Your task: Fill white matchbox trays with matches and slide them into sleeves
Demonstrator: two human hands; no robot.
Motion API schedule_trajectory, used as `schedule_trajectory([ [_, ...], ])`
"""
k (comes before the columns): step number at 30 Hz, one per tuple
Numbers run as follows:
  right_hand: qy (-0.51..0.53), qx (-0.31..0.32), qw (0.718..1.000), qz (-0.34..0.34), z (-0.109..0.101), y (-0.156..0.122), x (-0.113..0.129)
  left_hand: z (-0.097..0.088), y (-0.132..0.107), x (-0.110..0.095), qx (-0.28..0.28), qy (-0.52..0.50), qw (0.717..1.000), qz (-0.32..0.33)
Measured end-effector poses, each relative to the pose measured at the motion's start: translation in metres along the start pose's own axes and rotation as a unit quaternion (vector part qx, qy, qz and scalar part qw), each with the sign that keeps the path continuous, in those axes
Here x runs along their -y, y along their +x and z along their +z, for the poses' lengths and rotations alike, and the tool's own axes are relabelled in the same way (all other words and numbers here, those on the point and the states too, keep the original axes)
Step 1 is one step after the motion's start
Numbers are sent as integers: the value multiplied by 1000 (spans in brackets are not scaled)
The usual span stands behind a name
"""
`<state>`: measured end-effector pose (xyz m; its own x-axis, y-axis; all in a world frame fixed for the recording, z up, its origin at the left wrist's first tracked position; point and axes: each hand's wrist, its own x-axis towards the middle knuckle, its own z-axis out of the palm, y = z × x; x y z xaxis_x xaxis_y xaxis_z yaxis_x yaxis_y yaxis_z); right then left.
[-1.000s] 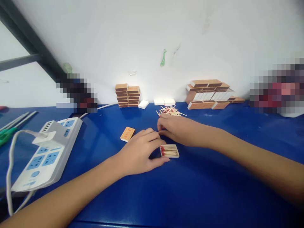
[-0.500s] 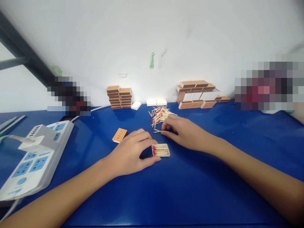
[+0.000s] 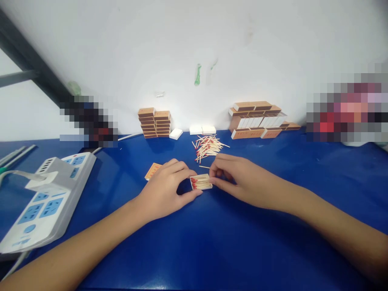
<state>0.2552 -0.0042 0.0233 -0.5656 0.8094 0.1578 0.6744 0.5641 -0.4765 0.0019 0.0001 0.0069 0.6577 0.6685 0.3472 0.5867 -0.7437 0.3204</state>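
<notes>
My left hand (image 3: 168, 188) grips a small white matchbox tray (image 3: 207, 187) between thumb and fingers, near the middle of the blue table. Red-tipped matches (image 3: 200, 182) lie side by side in the tray, heads to the left. At the tray's right end my right hand (image 3: 227, 174) pinches the tail of a match over the others; its fingertips partly hide it. One loose match (image 3: 204, 166) lies on the table by my right knuckles. Just beyond is a heap of loose matches (image 3: 209, 148). An orange matchbox sleeve (image 3: 152, 170) lies partly hidden behind my left hand.
Matchboxes (image 3: 156, 125) stand stacked at the back left, and a larger matchbox stack (image 3: 254, 121) at the back right. White trays (image 3: 202, 129) lie between them by the wall. A power strip (image 3: 45, 206) with a plugged cable takes up the left side.
My right hand has moved nearer, from beside the heap to the tray's right end, bringing a match. The left hand still holds the tray. The view has shifted slightly.
</notes>
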Motion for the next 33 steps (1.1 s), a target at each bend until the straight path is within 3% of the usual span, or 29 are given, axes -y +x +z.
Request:
schedule_trajectory([
  [3,10,-6,1000,1,7,0,1,-1,0,-1,0,10,1000,11],
  [9,-4,-112,994,-3,16,13,-18,1,-2,-5,3,-49,998,42],
  [15,-12,-66,998,-2,25,25,-23,-1,0,-7,11,-111,994,2],
  [19,-1,-58,998,-4,19,20,-20,-9,3,-8,31,-133,990,-41],
  [24,-12,-104,994,17,7,12,-19,-13,4,-9,25,-150,987,-54],
  [29,-12,-125,992,-25,3,11,-17,-14,5,-11,28,-211,974,-83],
  [33,78,-161,983,38,0,11,-10,-12,4,-11,20,-191,977,-90],
])
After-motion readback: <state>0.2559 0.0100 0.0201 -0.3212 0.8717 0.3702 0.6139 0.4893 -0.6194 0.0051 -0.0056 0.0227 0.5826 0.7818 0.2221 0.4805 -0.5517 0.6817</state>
